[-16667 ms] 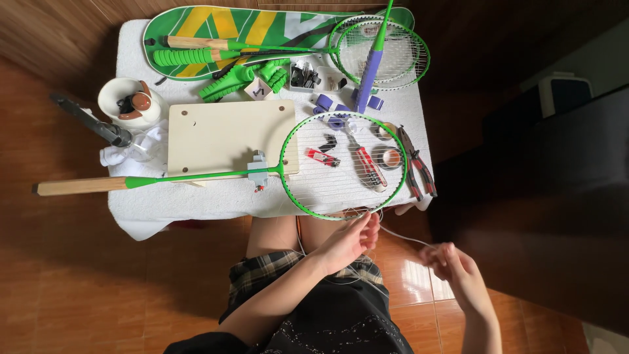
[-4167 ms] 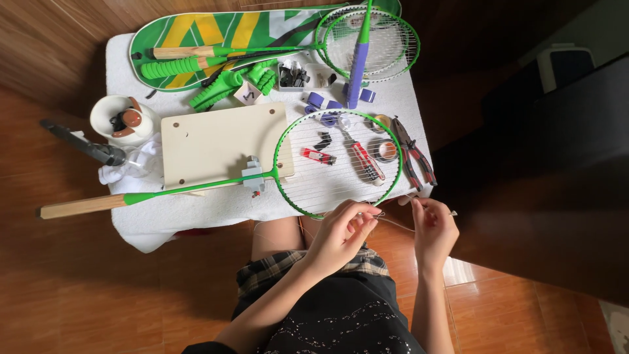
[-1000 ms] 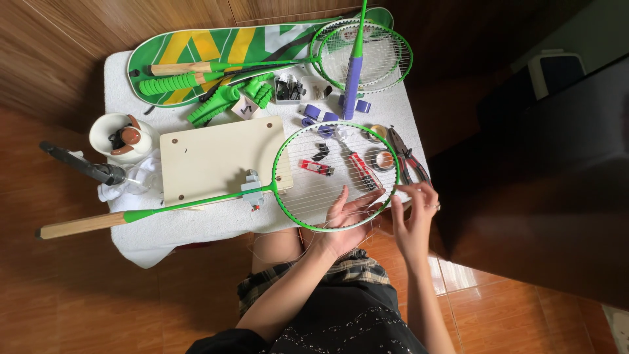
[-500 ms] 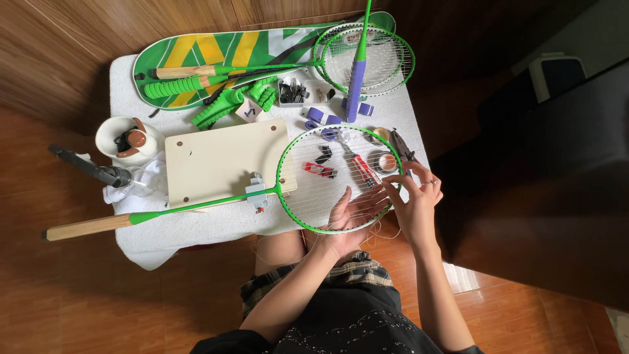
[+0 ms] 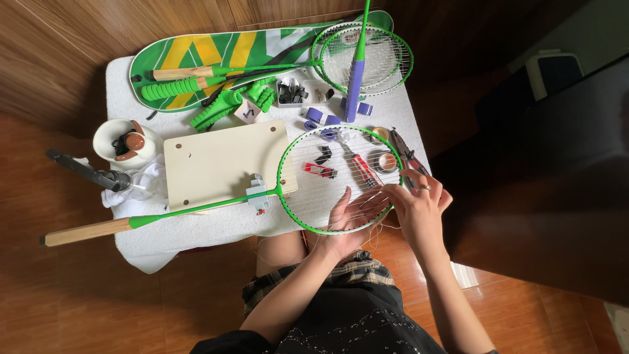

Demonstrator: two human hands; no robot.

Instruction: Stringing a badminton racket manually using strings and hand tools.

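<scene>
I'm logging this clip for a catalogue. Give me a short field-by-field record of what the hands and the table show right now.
left hand: palm up under the strings of the green racket, at the near rim of its head
right hand: at the racket's right rim, fingers pinched on a thin string; ring on one finger
under the racket head: red tool, small clips
table: white cloth cover
other things: cream board, pliers, white bowl, second racket on a green and yellow cover
</scene>
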